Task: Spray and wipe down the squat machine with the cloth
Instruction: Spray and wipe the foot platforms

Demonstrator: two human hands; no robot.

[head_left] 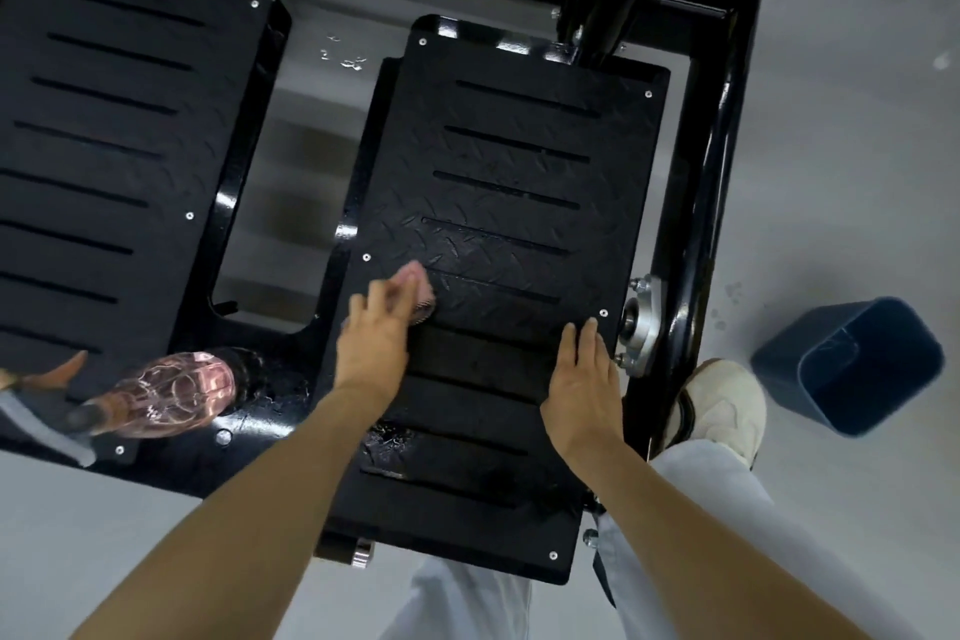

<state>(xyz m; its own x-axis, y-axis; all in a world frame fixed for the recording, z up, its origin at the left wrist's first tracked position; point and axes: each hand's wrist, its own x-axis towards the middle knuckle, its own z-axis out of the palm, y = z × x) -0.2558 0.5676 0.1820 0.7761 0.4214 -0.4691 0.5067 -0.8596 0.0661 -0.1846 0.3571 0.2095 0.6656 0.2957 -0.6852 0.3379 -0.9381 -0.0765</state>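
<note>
The squat machine has two black tread-plate foot platforms; the right platform (514, 203) lies under my hands and the left platform (104, 146) is beside it. My left hand (371, 338) presses a small pink cloth (420, 287) onto the right platform near its left edge; the hand is blurred and whether its fingers curl round the cloth is unclear. My right hand (584, 379) rests flat on the same platform near its right edge, fingers straight. A clear pink spray bottle (171, 395) lies on its side on the near corner of the left platform.
A dark blue bin (852, 364) stands on the grey floor to the right. The machine's black frame tube (711, 203) runs along the platform's right side, with a metal bearing mount (641, 322) near my right hand. My shoe (722, 405) is beside it.
</note>
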